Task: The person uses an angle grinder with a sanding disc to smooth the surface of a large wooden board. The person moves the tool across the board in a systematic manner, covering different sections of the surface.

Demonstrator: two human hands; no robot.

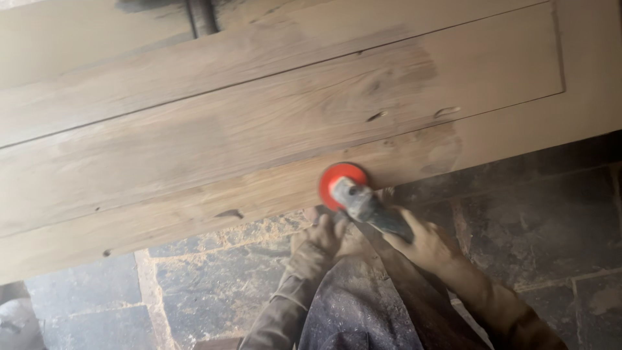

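A dusty grey angle grinder (372, 214) with a red sanding disc (341, 183) presses the lower edge of a pale wooden panel (259, 123). The right hand (427, 245) grips its body; the left hand (322, 236) curls around its head.

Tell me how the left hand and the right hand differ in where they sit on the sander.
The right hand wraps the grey body of the sander from behind, while the left hand sits lower, under the head near the red disc. The right hand lies farther from the wooden panel; the left hand's fingers reach nearer its lower edge. The left wrist is covered by a sleeve; the right forearm is bare. Both are dusty.
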